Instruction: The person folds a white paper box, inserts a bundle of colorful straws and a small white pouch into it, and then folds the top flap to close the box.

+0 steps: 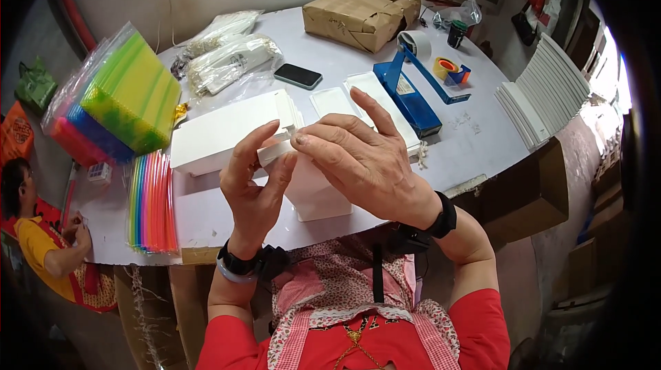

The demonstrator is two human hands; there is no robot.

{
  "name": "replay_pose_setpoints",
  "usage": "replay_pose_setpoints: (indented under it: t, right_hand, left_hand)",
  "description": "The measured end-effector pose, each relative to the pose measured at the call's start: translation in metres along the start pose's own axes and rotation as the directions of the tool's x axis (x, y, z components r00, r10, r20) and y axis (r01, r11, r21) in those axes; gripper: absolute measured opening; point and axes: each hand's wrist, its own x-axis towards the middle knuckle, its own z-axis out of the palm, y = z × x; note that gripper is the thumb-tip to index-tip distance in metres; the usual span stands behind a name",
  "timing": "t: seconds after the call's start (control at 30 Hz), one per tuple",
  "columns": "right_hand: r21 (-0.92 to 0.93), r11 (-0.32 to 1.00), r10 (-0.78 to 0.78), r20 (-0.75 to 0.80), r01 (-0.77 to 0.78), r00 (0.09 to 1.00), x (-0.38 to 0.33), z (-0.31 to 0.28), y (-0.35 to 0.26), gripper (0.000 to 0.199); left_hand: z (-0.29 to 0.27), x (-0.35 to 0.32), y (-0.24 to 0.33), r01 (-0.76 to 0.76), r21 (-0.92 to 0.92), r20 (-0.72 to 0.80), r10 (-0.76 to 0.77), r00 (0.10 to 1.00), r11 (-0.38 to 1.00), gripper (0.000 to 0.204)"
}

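A slim white box stands on the table close to its front edge, between my hands. At its top left edge, the thumb and forefinger of my left hand grip the white end part. From the right my right hand reaches over the box top, its fingertips pressed together at the same end and its little finger raised. The right fingers hide much of the box's top. Just behind my left hand lies a stack of white flat cartons. More white cartons lie beyond my right hand.
Rainbow-coloured strips and bagged coloured sheets sit left. Behind are a phone, plastic-wrapped bundles and a brown paper parcel. Right are a blue metal tool, tape rolls and stacked white cartons. A person sits left.
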Motion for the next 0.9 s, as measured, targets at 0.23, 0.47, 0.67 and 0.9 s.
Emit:
replay_pose_setpoints:
  t: [0.23,0.47,0.67,0.9]
  right_hand:
    - [0.143,0.987,0.058,0.124,-0.075,0.991,0.016,-0.012,0.006,0.034]
    - [0.578,0.623,0.354,0.392,-0.527,0.849,-0.019,-0.036,0.021,0.035]
    - [0.66,0.516,0.274,0.476,-0.546,0.836,-0.051,0.003,0.005,0.034]
    - [0.241,0.94,-0.278,0.139,0.24,0.95,-0.031,0.077,-0.099,0.037]
  left_hand:
    - [-0.012,0.017,0.004,-0.115,0.07,0.206,0.099,0.974,0.991,0.028]
    - [-0.034,0.0,0.013,0.065,0.02,0.445,-0.067,0.893,0.998,0.022]
    - [-0.08,-0.011,-0.003,0.248,-0.23,0.451,-0.123,0.884,0.941,0.044]
    - [-0.226,-0.017,-0.017,0.2,-0.249,-0.027,-0.213,0.977,0.948,0.058]
